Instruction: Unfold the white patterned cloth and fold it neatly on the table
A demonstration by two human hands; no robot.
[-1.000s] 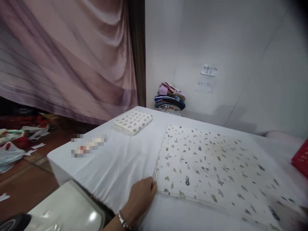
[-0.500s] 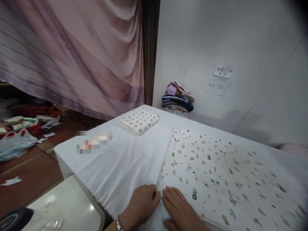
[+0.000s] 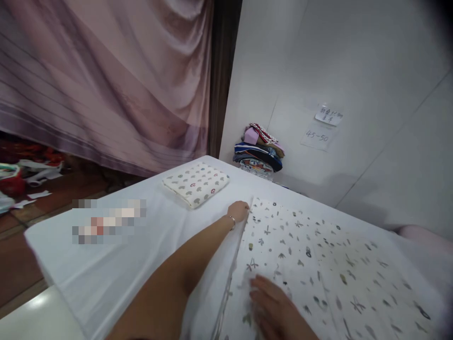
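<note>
A white cloth with small printed figures (image 3: 304,255) lies spread over the right part of the white-covered table (image 3: 148,255). My left hand (image 3: 239,211), a bracelet at its wrist, reaches to the cloth's far left corner; its fingers are curled at the edge, and what they pinch is too small to make out. Low in the view, my right hand (image 3: 271,302) is over the near left part of the cloth, fingers apart and slightly blurred, holding nothing. A folded cloth with grey and red prints (image 3: 198,184) rests further back, left of my left hand.
A stack of folded fabrics (image 3: 258,148) stands beyond the table's far edge, by the wall. A blurred-out item (image 3: 109,222) lies on the left of the table. A pink curtain (image 3: 141,85) hangs behind; scraps litter the floor at left.
My left hand has moved from the cloth's near left edge up to its far left corner. My right hand has shifted slightly right. The view has turned a little.
</note>
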